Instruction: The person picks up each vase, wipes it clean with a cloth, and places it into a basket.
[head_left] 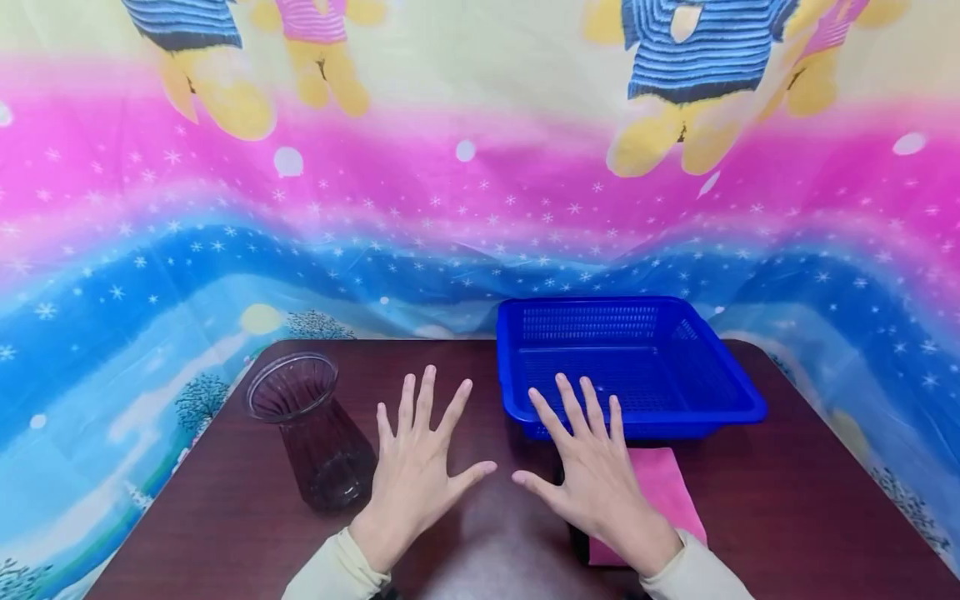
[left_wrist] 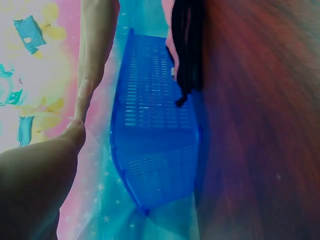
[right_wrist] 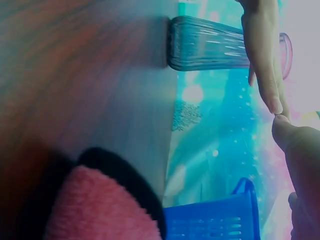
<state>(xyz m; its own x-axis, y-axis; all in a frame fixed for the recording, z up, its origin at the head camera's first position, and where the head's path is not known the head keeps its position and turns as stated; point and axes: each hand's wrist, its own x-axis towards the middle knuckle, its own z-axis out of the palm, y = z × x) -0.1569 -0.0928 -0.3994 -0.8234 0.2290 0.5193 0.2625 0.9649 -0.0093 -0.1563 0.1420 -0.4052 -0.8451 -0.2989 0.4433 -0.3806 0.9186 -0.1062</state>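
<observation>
Both hands hover over the table with fingers spread and palms down, thumbs facing each other across a small gap. My left hand [head_left: 416, 471] holds nothing; just left of it stands a clear ribbed glass vase [head_left: 330, 454] with a flared rim, upright. My right hand [head_left: 596, 475], also holding nothing, overlaps a pink fuzzy cloth [head_left: 667, 483] and the blue basket's front in the head view. Under the cloth lies a black item [head_left: 579, 542], mostly hidden; the left wrist view shows a dark cord end [left_wrist: 182, 100] hanging from it.
A blue plastic basket [head_left: 637, 429] with slotted walls stands at the back right of the dark brown wooden table [head_left: 810, 500]. Behind and around the table hangs a printed curtain [head_left: 420, 192] with snowflakes and cartoon figures.
</observation>
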